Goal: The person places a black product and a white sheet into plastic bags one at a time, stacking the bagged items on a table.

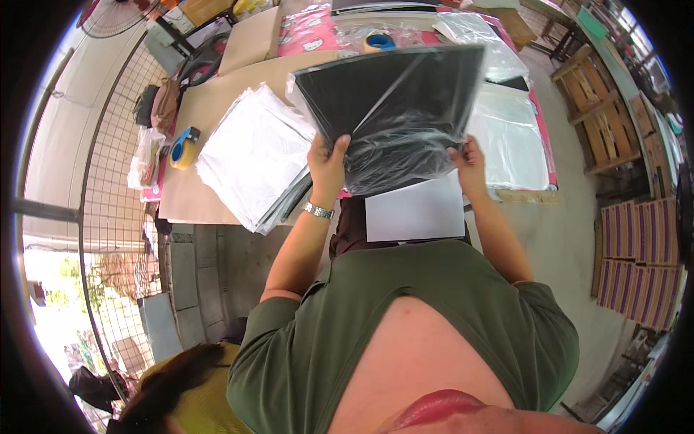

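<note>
Between my two hands I hold up a black rectangular sheet (405,94) in a clear, wrinkled plastic sleeve. My left hand (330,165) grips its lower left part, thumb lying over the front. My right hand (470,160) pinches the plastic at the lower right edge. Below the sheet, over my lap, lies a white sheet (416,213). Just left of my left hand, a fanned stack of white sheets in plastic (253,155) rests on brown cardboard (191,199). Beyond my right hand lies a stack of plastic-covered pale sheets (515,141).
A tape dispenser (184,148) stands at the table's left, and a blue tape roll (379,42) lies behind the sheet. Wooden pallets (596,108) and striped boxes (640,260) stand at the right. Another person in a yellow-green top (206,398) is close at my lower left.
</note>
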`<state>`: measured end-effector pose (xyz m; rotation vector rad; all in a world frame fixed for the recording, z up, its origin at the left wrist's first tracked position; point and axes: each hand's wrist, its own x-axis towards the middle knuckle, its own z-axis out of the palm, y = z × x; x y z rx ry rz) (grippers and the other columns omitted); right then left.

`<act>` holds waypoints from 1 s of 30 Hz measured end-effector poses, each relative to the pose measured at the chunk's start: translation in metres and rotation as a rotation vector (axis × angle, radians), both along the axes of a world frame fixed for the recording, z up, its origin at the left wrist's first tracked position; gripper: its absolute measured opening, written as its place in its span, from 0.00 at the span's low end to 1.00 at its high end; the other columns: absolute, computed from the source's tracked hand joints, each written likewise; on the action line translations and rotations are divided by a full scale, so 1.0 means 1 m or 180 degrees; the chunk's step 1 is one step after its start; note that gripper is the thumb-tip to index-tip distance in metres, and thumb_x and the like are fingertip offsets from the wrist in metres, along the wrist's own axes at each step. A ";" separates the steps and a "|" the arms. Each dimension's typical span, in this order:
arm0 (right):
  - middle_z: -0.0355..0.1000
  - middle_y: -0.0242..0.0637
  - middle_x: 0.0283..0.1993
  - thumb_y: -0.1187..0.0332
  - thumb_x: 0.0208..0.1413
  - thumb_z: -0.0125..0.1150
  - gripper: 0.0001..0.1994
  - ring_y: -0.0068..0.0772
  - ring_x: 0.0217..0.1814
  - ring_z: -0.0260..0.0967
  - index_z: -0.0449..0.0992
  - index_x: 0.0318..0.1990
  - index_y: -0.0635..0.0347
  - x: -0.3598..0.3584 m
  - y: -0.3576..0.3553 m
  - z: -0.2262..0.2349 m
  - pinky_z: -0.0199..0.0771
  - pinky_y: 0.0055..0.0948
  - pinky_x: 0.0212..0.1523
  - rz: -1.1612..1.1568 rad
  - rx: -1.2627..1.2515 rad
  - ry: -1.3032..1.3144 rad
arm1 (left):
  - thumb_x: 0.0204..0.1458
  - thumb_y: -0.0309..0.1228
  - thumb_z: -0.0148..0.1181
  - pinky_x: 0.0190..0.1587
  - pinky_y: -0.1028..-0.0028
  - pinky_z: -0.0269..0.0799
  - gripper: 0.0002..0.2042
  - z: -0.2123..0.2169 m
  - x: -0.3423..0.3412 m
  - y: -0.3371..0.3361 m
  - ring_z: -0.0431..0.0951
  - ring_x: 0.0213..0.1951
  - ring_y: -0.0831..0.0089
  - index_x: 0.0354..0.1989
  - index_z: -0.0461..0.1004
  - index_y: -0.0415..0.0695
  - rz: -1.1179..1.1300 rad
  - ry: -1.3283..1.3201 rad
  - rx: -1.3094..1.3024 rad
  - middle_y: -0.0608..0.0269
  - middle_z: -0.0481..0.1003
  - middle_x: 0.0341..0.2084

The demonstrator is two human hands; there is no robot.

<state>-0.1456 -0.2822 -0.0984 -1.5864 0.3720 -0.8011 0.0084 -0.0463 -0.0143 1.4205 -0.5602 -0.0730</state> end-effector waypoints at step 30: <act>0.66 0.36 0.24 0.67 0.54 0.57 0.10 0.24 0.24 0.65 0.66 0.27 0.63 -0.027 0.081 0.020 0.66 0.25 0.26 0.1599 0.1400 0.1426 | 0.55 0.22 0.47 0.33 0.69 0.79 0.07 -0.039 -0.058 0.127 0.75 0.35 0.71 0.42 0.63 0.34 0.0401 0.2116 -0.0227 0.58 0.71 0.37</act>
